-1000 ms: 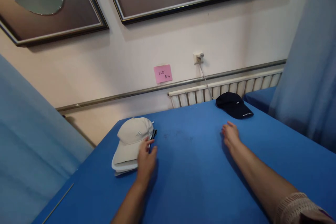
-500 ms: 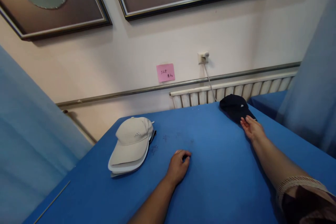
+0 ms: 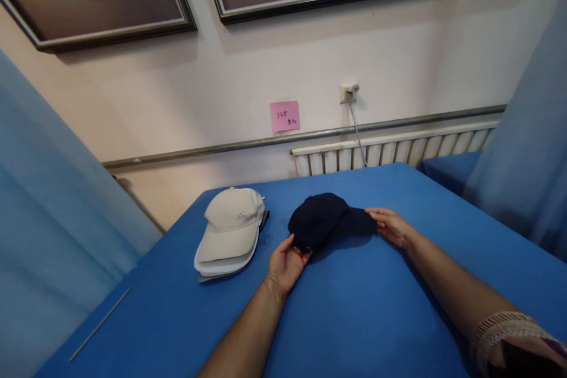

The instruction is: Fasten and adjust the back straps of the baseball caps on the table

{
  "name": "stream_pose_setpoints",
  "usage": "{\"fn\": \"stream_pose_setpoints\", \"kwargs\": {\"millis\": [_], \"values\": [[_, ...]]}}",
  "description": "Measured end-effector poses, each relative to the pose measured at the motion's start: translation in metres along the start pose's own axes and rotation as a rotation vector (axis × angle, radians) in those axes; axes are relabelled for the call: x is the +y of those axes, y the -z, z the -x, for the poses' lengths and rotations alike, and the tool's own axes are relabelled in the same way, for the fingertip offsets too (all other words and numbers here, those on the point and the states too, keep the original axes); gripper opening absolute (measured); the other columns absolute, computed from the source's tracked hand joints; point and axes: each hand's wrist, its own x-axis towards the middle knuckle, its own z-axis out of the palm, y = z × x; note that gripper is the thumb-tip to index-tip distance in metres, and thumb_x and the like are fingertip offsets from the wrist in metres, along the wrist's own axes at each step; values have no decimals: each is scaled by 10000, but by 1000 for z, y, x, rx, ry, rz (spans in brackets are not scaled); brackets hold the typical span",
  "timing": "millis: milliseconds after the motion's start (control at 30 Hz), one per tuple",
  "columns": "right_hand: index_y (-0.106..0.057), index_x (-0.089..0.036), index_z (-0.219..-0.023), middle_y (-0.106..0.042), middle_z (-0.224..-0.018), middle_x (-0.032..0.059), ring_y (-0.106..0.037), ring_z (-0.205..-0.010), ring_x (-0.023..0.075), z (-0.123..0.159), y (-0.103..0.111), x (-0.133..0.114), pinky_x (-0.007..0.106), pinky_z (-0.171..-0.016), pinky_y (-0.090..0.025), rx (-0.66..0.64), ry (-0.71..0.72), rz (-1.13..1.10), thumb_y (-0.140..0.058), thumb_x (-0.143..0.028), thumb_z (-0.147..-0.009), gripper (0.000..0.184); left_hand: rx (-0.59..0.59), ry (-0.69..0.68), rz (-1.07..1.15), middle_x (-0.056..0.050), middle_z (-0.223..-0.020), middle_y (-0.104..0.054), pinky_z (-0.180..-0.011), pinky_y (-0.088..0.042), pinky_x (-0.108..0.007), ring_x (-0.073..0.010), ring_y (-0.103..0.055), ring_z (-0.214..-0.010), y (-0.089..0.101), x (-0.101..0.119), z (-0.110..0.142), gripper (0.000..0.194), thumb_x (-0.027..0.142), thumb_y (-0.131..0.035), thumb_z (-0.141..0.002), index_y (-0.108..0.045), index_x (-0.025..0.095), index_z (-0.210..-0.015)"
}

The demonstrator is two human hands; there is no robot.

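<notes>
A dark navy baseball cap [image 3: 321, 218] is between my hands over the middle of the blue-covered table [image 3: 354, 313], its brim pointing right. My right hand [image 3: 390, 226] pinches the tip of the brim. At the cap's back lower edge, my left hand [image 3: 287, 264] grips the rim with thumb and fingers. Just left of it lies a stack of caps, a cream baseball cap [image 3: 230, 224] on top with a small logo. Under that one, the brims of a white and a grey cap stick out.
A thin stick [image 3: 100, 325] lies near the table's left edge. Blue curtains [image 3: 48, 218] hang on both sides. Behind the table are a radiator [image 3: 390, 150], a metal pipe, a pink note [image 3: 284, 116], a plugged-in socket [image 3: 348, 93] and framed pictures.
The navy cap has come from the table's far right corner to the middle, turned so its brim points right. My left hand has moved up and taken hold of its back edge.
</notes>
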Motion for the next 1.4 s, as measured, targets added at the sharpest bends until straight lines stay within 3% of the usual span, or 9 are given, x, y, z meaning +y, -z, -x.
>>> {"fn": "stream_pose_setpoints", "kwargs": {"millis": [267, 433, 500, 667, 800, 900, 1000, 1167, 1400], "values": [[-671, -244, -889, -668, -896, 32, -612, -829, 173, 45, -46, -9, 296, -755, -501, 279, 350, 99, -625, -160, -742, 176, 20, -95, 5, -93, -907, -712, -818, -566, -281, -157, -697, -826, 0, 0, -1, 278, -39, -485, -821, -635, 102, -1007], [-660, -256, -1083, -638, -1149, 71, -556, -1097, 263, 111, -117, 17, 459, -1003, -409, -517, 810, 730, -625, -147, -784, 320, -71, -84, -69, -84, -966, -704, -810, -559, -236, -143, -693, -841, -8, -11, 5, 341, -71, -529, -791, -614, 108, -1069], [-589, -228, -1187, -590, -1231, 96, -522, -1143, 268, 114, -131, 31, 483, -990, -416, -476, 900, 875, -589, -112, -794, 410, -78, -85, -71, -73, -944, -698, -811, -552, -216, -129, -686, -836, -7, -12, 6, 313, -61, -548, -787, -617, 109, -1041], [-556, -195, -1137, -640, -1052, 89, -591, -995, 234, 80, -123, 59, 424, -884, -494, -340, 824, 992, -540, -86, -820, 336, 84, -118, -322, -69, -945, -672, -812, -559, -300, -159, -673, -833, -1, -8, 2, 314, 33, -650, -757, -594, 141, -1047], [-457, -191, -1275, -653, -1040, 76, -612, -979, 218, 70, -111, 65, 404, -897, -495, -245, 756, 978, -544, -68, -797, 501, 273, -497, -947, -104, -1176, -598, -844, -536, -368, -228, -625, -1008, 0, -7, -1, 311, 166, -716, -731, -629, 189, -1028], [-453, -206, -1290, -644, -1073, 74, -594, -1014, 224, 77, -110, 64, 405, -913, -483, -268, 801, 1007, -536, -51, -778, 542, 102, -744, -1366, -97, -1237, -563, -980, -448, -426, -257, -543, -1149, -5, -9, 4, 102, 223, -673, -776, -678, 194, -874], [-458, -208, -1292, -637, -1081, 78, -577, -1019, 240, 85, -113, 61, 423, -913, -475, -298, 833, 1049, -534, -42, -767, 556, -74, -736, -1580, -79, -1197, -593, -1028, -385, -455, -258, -522, -1160, -9, -12, 11, 113, 225, -676, -777, -676, 214, -889], [-499, -202, -1247, -643, -1062, 74, -573, -985, 238, 88, -114, 58, 418, -896, -471, -335, 826, 1059, -536, -41, -766, 509, -149, -647, -1595, -68, -1128, -619, -980, -400, -431, -246, -539, -1097, -10, -15, 15, 117, 138, -683, -726, -607, 198, -792], [-609, -224, -1076, -647, -990, 46, -591, -945, 208, 83, -110, 56, 367, -851, -476, -276, 761, 921, -540, -92, -805, 309, -96, -516, -1155, -108, -1177, -612, -941, -442, -386, -225, -590, -1071, -7, -14, 9, 128, 193, -644, -760, -574, 180, -867]]}}
